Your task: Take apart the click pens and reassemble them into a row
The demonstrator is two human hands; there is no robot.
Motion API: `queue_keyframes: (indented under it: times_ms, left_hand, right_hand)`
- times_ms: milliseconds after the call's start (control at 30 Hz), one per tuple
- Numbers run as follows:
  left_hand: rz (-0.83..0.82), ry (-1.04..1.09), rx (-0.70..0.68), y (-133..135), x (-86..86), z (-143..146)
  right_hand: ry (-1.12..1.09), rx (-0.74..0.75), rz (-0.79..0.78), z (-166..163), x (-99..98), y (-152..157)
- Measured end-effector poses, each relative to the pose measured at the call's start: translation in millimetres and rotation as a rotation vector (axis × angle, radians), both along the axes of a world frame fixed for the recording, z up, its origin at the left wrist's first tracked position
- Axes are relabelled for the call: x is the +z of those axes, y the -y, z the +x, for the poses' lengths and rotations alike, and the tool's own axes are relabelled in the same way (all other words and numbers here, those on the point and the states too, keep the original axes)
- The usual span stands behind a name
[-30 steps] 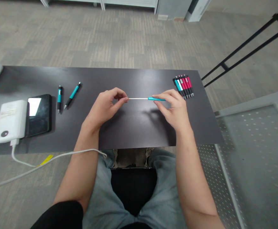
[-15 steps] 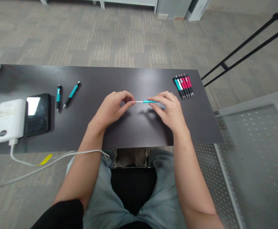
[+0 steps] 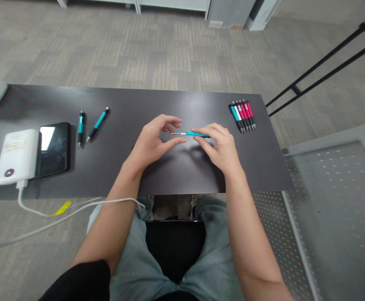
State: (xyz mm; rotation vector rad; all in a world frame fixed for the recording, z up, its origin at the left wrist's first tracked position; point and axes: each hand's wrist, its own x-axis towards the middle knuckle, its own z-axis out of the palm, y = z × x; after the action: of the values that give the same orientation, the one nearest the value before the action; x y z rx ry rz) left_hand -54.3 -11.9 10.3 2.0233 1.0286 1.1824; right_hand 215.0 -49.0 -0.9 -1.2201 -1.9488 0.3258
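My right hand [image 3: 221, 144] pinches a teal pen barrel [image 3: 196, 134] between thumb and fingers, above the dark table. From the barrel's left end sticks a thin whitish and metallic inner part [image 3: 178, 133], uncovered. My left hand [image 3: 155, 140] is open around that thin end, thumb and fingers apart. Whether a fingertip touches it, I cannot tell. A small dark bit [image 3: 133, 147] shows at the outer edge of my left hand; its kind is hidden. Two teal and black pens [image 3: 80, 128] lie to the left on the table.
At the table's right side lies a row of several pens [image 3: 242, 116], teal, white and red. A black phone [image 3: 54, 146] and a white power bank [image 3: 16, 156] rest at the left. A white cable [image 3: 76, 211] runs over my left forearm. The dark tabletop [image 3: 182, 179] ends before my lap.
My left fingers have opened and let go of the thin inner part's tip. More of that part shows, with metallic sections. My right hand still holds the barrel.
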Motion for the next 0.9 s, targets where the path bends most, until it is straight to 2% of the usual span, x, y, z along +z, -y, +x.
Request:
queue_keyframes:
  times_ms: [333, 567, 767, 900]
  left_hand:
    - [-0.012, 0.020, 0.087, 3.1, 9.2, 2.3]
    - [-0.163, 0.071, 0.057, 6.8, 9.3, 6.4]
    - [-0.225, 0.154, 0.006, 6.2, 11.7, 10.4]
    - [-0.308, 0.076, -0.049, 4.7, 21.8, -5.9]
  right_hand:
    - [-0.031, 0.026, -0.002, -0.7, 0.7, -1.1]
    - [-0.023, 0.042, -0.032, -3.6, -2.4, -1.2]
    - [-0.047, 0.073, -0.055, -6.8, 3.6, 1.0]
    - [-0.071, 0.089, -0.090, -9.6, 5.4, 3.0]
